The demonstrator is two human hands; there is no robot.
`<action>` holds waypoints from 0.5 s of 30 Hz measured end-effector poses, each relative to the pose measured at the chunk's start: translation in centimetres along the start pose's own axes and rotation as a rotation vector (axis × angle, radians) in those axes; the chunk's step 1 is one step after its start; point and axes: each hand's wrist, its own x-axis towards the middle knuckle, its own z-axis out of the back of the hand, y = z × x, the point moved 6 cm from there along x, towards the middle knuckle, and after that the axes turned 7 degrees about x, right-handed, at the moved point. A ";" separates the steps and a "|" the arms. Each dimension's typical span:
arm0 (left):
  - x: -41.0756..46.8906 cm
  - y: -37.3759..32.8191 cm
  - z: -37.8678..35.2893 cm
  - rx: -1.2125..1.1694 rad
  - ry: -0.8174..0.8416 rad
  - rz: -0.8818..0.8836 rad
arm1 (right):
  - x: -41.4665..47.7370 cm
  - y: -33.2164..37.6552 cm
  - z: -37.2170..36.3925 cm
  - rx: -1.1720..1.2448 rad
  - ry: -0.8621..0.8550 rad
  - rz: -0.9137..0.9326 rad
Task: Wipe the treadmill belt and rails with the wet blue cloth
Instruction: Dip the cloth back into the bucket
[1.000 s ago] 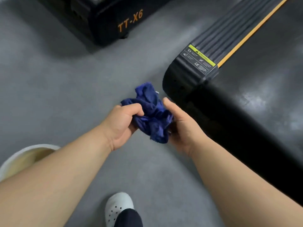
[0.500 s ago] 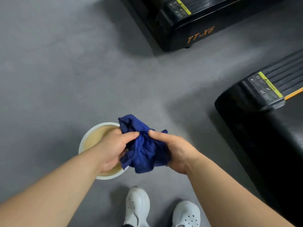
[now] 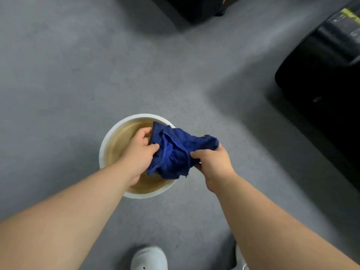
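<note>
A crumpled dark blue cloth hangs between both hands, just above a white bucket of brownish water on the grey floor. My left hand grips the cloth's left side, over the bucket's opening. My right hand pinches its right side, past the bucket's right rim. The black treadmill shows only its rear corner at the right edge, well away from the cloth; its belt and rails are mostly out of view.
A second black machine stands at the top edge. My white shoes are at the bottom, close behind the bucket. Open grey floor lies to the left and between the bucket and the treadmill.
My view swung left, away from the treadmill. Both hands carried the cloth from beside the treadmill's rear corner to over the bucket and spread it wider.
</note>
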 end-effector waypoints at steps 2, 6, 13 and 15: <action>1.0 1.5 -0.3 0.011 0.007 -0.005 | 1.1 -1.5 0.0 -0.028 -0.044 0.021; 1.9 3.7 -0.6 0.224 -0.081 0.031 | 2.2 -4.3 0.9 0.075 -0.076 -0.041; -1.2 -1.9 -2.5 -0.032 0.086 -0.252 | -0.5 -2.5 4.6 -0.095 -0.454 0.230; -2.2 -2.4 -3.0 -0.052 0.179 -0.218 | -1.2 -1.5 2.8 -0.043 -0.216 0.196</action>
